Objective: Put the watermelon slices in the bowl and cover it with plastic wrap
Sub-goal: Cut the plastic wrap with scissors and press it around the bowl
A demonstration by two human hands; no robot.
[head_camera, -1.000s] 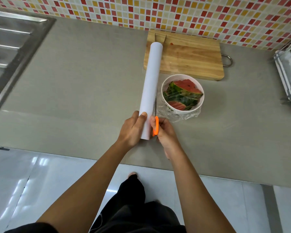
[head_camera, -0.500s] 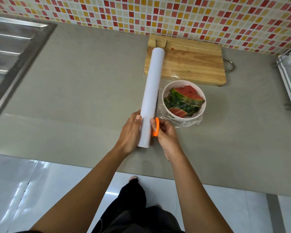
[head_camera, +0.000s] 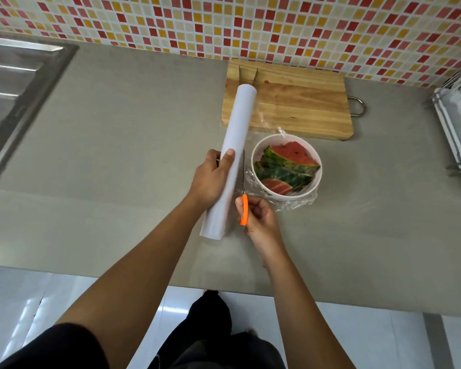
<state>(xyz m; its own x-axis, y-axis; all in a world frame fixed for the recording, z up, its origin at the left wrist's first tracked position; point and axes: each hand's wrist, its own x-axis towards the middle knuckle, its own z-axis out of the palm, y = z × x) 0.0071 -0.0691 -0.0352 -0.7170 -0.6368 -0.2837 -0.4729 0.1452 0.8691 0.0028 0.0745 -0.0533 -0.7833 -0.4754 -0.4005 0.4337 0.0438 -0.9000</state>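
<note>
White roll (head_camera: 233, 161) is clamped in the left hand (head_camera: 210, 179); the right hand (head_camera: 258, 219) grips orange scissors (head_camera: 244, 201). The bowl (head_camera: 314, 182) sits at two o'clock from them.

My arms are bare from shoulder to wrist — no sleeves, watch or rings that I can make out on my left hand (head_camera: 210, 179) or right hand (head_camera: 258, 219). Below them I see black clothing — a dark top's edge and loose black trousers.
</note>
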